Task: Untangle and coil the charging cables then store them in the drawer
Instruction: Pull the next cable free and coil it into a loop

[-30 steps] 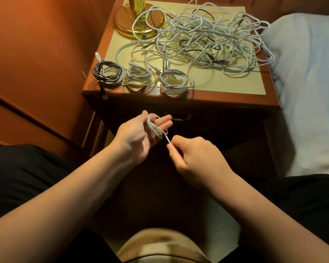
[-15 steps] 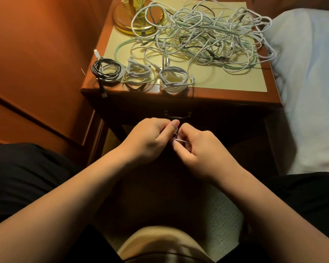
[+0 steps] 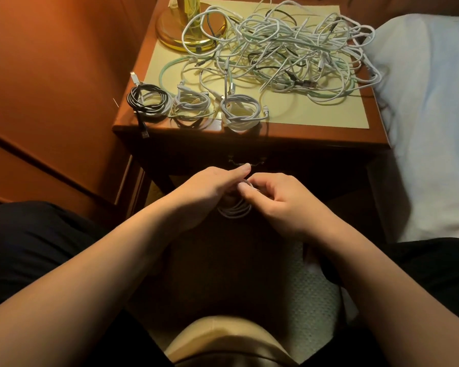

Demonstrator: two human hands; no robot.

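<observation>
**Both hands on a small white coil in front of the nightstand**

The left hand (image 3: 210, 189) and right hand (image 3: 278, 200) meet low in the scene, just near of the drawer (image 3: 245, 157). Between them hangs a white cable (image 3: 235, 209), wound into a small coil of several loops. The right hand pinches a strand at the coil's top with thumb and forefinger; the left hand's fingers curl around the coil from the left, its forefinger stretched out over it. The coil's upper part is hidden by the fingers.

Beyond, on the nightstand (image 3: 329, 133), three finished coils (image 3: 194, 107) lie in a row along the near edge: a black-and-white one at left, two white ones to its right. Farther back sprawls a tangle (image 3: 284, 51) of white, pale green and black cables, draped at far left over a brass lamp base (image 3: 178, 33). A bed (image 3: 432, 115) stands at right.
</observation>
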